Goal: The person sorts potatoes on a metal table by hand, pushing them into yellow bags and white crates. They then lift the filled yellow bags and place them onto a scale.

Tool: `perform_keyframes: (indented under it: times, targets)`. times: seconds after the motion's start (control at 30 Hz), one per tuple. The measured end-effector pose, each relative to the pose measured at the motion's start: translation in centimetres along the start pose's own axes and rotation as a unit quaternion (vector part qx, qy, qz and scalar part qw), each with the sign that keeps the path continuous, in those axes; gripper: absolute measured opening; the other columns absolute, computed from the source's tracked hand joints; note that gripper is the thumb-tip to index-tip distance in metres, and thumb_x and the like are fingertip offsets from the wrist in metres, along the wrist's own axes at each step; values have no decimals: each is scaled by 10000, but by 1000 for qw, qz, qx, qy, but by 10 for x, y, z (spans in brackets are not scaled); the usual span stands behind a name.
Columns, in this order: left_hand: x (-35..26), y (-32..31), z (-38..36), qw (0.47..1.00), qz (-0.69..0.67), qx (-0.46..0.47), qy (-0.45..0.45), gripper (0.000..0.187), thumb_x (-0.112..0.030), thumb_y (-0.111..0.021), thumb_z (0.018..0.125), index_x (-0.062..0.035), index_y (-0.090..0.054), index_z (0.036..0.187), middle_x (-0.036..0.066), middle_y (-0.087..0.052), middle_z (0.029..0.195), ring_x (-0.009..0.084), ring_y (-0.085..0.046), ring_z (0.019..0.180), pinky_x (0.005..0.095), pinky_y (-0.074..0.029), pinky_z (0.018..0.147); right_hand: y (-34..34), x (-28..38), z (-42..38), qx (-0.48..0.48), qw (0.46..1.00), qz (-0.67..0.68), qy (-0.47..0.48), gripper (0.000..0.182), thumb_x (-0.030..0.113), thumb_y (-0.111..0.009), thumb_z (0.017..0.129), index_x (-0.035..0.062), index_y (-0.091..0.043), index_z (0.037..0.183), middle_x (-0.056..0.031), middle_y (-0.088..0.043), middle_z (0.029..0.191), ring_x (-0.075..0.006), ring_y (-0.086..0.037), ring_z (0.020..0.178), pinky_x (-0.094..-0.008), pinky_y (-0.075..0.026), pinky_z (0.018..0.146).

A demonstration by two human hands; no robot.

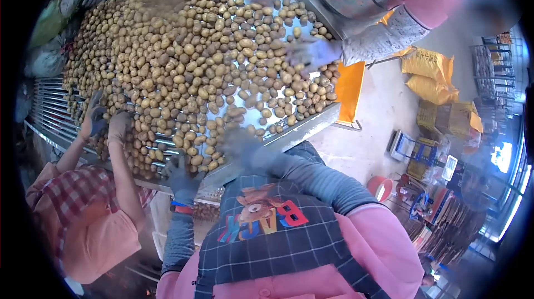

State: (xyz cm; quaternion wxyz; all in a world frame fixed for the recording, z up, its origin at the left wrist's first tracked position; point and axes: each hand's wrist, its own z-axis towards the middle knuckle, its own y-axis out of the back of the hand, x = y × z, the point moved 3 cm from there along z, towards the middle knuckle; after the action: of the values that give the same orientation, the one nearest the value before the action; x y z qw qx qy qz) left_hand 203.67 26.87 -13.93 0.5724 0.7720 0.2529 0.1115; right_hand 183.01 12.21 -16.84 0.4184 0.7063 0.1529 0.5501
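Potatoes (pixel 167 71) lie in a thick layer over a metal sorting table (pixel 303 127), thinner toward its right end. My left hand (pixel 182 178), in a grey glove, is at the near edge of the table beside several potatoes. Its fingers look spread, and nothing shows in them. My right hand (pixel 245 151), also gloved, is over the near right corner, close to loose potatoes. Motion smears its fingers, so whether it holds a potato cannot be made out.
On my left, a co-worker's two gloved hands (pixel 114 124) reach into the potatoes. Across the table, another person's gloved hand (pixel 314 54) is among potatoes. An orange chute (pixel 350 93) hangs at the right end. Yellow sacks (pixel 428 76) and a red bucket (pixel 380 188) stand on the floor.
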Motion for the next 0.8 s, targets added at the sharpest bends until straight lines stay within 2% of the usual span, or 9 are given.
perform_keyframes:
  times: [0.07,0.13,0.4,0.47,0.6,0.7,0.73,0.77,0.8]
  targets:
    - [-17,-11,0,998,-33,58,0,961,-386,-846,683,-225,-388,1512,224,-403,1446,418,-502,1212,521,-467,957,-20,-6,-8,84,994,-9,66,366,371,-611,872,143,-668,1151,-140,-583,1275,-354,-496,1267,-448,-433,1034]
    - [-33,-22,-1,996,-59,-46,-56,934,-353,-831,707,-230,-379,1515,227,-463,1380,406,-551,1147,483,-501,902,-7,-39,-27,142,983,28,115,378,408,-568,911,171,-658,1191,-114,-514,1419,-343,-401,1381,-451,-389,1092]
    - [-176,-73,48,986,-122,52,-102,837,-395,-753,786,-162,-393,1504,219,-575,1230,412,-615,1047,490,-505,847,118,-166,-115,108,969,-190,-116,451,396,-537,946,210,-572,1356,-113,-497,1454,-323,-404,1388,-540,-268,1155]
    - [-209,-65,68,883,-416,98,-192,738,-276,-778,784,-145,-483,1448,204,-582,1250,358,-623,1074,451,-502,891,146,-172,-119,75,960,-239,-126,449,377,-531,948,206,-568,1361,-118,-499,1451,-324,-407,1384,-547,-260,1155]
    - [-201,15,104,864,-337,-73,-367,528,-88,-723,817,-80,-593,1329,180,-589,1300,322,-614,1135,393,-496,946,180,-176,-97,-70,894,-234,-374,227,269,-581,859,161,-716,1007,-83,-662,1128,-293,-582,1135,-490,-447,962]
    - [-107,33,167,925,-154,-303,-171,610,-287,-742,849,-141,-538,1404,257,-514,1378,397,-488,1294,460,-439,1020,136,-130,-24,-113,959,-187,-182,149,227,-643,711,164,-726,817,-52,-692,858,-267,-644,964,-394,-509,812]
    - [-64,24,190,960,-120,-251,-19,671,-408,-696,861,-191,-473,1456,273,-466,1412,427,-431,1329,496,-403,1048,121,-94,-11,-178,975,-116,-67,198,261,-665,743,176,-744,904,-93,-673,976,-265,-616,1028,-446,-508,844]
    - [-30,11,198,968,-83,-193,136,737,-528,-649,874,-241,-408,1508,289,-419,1446,458,-374,1363,532,-366,1075,120,-54,3,3,990,-106,-96,303,332,-673,793,206,-732,1062,-107,-620,1198,-268,-540,1207,-505,-438,1005]
    - [-25,1,191,968,-81,-192,137,737,-528,-649,874,-241,-408,1508,289,-419,1446,458,-374,1363,532,-366,1075,99,-37,11,66,988,-136,-26,345,371,-663,814,220,-710,1121,-105,-575,1295,-271,-472,1296,-523,-359,1077]
